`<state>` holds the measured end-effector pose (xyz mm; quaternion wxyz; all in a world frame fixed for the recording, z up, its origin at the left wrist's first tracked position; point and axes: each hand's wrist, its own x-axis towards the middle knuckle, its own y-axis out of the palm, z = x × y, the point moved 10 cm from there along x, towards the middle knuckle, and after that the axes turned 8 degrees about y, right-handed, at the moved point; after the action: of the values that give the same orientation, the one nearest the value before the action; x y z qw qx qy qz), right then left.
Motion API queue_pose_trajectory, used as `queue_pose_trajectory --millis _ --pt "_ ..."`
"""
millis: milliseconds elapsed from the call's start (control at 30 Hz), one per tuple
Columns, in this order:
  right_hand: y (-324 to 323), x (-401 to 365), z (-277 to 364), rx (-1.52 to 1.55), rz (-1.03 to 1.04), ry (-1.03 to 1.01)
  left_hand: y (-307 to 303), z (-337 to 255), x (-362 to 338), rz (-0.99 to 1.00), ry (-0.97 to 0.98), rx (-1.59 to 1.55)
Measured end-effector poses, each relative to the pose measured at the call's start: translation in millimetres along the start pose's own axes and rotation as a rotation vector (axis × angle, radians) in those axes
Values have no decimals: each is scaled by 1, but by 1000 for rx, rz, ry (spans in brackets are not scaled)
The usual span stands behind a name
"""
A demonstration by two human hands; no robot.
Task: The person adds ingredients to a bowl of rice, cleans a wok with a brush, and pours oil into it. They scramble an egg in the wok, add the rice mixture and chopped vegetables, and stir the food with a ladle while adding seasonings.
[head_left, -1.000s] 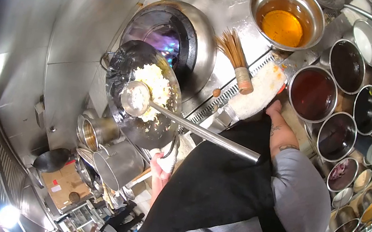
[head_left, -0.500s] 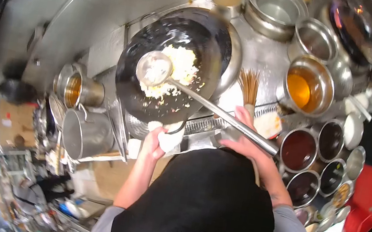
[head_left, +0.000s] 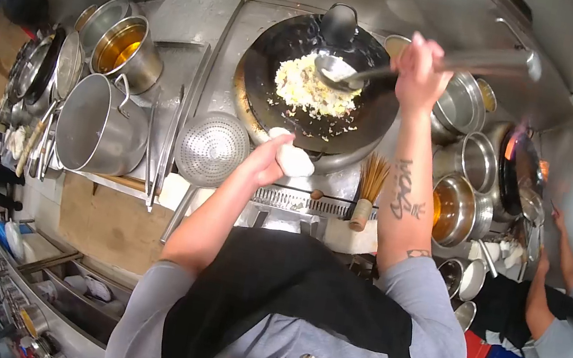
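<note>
A black wok [head_left: 259,91] is being held on a burner ring at the back of a steel cooking range, seen from above. Its near handle is being clamped by the left hand [head_left: 268,164] through a folded white cloth [head_left: 295,159]. A long steel ladle [head_left: 337,72] is being gripped in the closed right hand [head_left: 417,68], which is raised above the wok's right rim. The ladle's bowl is being pressed into the far side of a heap of fried rice [head_left: 309,88] in the middle of the wok, with loose grains scattered toward the near wall. A perforated strainer [head_left: 212,148] is lying just left of the wok, and a bamboo brush [head_left: 370,185] is standing to its right.

Several risks are being judged likely. Rice could be pushed over the rim by a hard stroke. The cloth could slip, so that hot metal is touched. The bare forearm is being exposed to heat above the wok.
</note>
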<state>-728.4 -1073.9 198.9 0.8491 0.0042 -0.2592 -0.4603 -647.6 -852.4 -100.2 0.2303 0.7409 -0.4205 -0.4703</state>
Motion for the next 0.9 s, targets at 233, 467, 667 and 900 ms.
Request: queue_pose_trajectory --millis 233,467,667,900 --pt "83 -9 1 -231 7 102 -31 20 13 -65 26 21" --pt "15 6 -5 -231 -191 145 -28 34 20 -15 -103 64" --pt "29 -13 -20 -39 -130 244 -32 35 3 -256 5 243" --pt "67 -19 26 -65 -128 329 -25 59 -25 -173 -41 127"
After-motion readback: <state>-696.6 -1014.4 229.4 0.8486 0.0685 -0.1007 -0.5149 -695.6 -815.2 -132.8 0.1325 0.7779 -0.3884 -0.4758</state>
